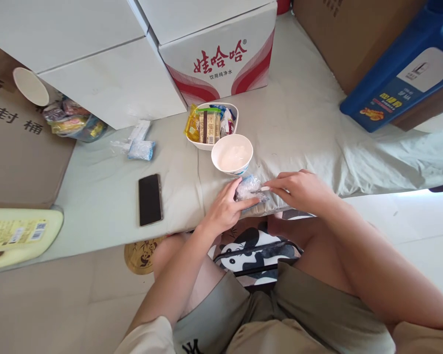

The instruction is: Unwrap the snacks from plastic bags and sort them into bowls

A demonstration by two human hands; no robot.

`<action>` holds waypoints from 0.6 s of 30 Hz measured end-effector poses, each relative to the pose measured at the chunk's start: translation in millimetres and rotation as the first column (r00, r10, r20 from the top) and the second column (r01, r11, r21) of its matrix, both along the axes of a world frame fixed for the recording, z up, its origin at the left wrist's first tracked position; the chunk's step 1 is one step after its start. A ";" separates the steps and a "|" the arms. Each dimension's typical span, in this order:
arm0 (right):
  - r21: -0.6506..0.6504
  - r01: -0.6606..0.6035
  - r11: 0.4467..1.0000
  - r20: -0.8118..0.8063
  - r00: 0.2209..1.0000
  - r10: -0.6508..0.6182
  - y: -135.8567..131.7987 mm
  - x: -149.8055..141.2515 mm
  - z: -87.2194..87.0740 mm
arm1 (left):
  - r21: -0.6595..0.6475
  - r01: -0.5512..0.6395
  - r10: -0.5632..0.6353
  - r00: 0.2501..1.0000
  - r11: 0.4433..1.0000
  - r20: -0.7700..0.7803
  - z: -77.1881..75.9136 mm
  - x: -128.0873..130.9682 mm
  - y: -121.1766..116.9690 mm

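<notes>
My left hand (225, 206) grips a crinkled clear plastic packet (248, 188) with blue edges, its fingers along the far side and the thumb across the near side. Pinched in my right hand (304, 191) is a small tool with a white handle (265, 189). Its tip reaches the packet, and I cannot make out what kind of tool it is. Just beyond the packet stands a white paper bowl (232, 153) with something pale inside. Behind that bowl sits a white tub (205, 147) filled with wrapped snacks (208, 125).
A black phone (150, 200) lies on the cloth-covered surface (180, 196), left of my hands. Farther left are another blue-and-clear packet (141, 150), a bag of snacks (77, 123) and a paper cup (31, 87). White boxes (221, 54) line the back; a blue bottle (398, 73) leans at right.
</notes>
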State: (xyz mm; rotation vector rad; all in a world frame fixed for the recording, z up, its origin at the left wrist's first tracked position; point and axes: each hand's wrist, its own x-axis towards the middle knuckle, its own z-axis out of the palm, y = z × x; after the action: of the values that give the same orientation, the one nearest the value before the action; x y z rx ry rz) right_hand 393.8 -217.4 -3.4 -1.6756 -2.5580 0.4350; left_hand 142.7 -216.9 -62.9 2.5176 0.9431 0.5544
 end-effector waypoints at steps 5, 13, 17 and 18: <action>0.116 0.190 0.975 0.048 0.979 -0.197 4.4 26.5 -1.3 | -0.011 -0.011 0.011 1.000 1.000 -0.012 0.6 -1.1 0.2; 0.170 0.265 0.949 -0.046 0.964 -0.261 15.2 8.6 -8.8 | -0.023 -0.045 0.045 0.999 0.999 -0.005 3.2 -0.1 -1.5; 0.189 0.284 0.940 -0.082 0.958 -0.273 15.6 4.5 -11.7 | -0.003 -0.117 0.117 0.993 0.993 -0.022 2.3 2.5 -5.7; 0.183 0.298 0.937 -0.071 0.955 -0.289 15.7 5.0 -12.7 | 0.004 -0.138 0.138 0.990 0.990 -0.024 1.8 3.4 -6.8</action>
State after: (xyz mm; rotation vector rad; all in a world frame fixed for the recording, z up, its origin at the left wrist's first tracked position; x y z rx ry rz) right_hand 398.8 -201.7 -16.1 -1.9070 -2.1856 0.1941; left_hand 146.1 -223.7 -61.1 2.4797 1.1327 0.5674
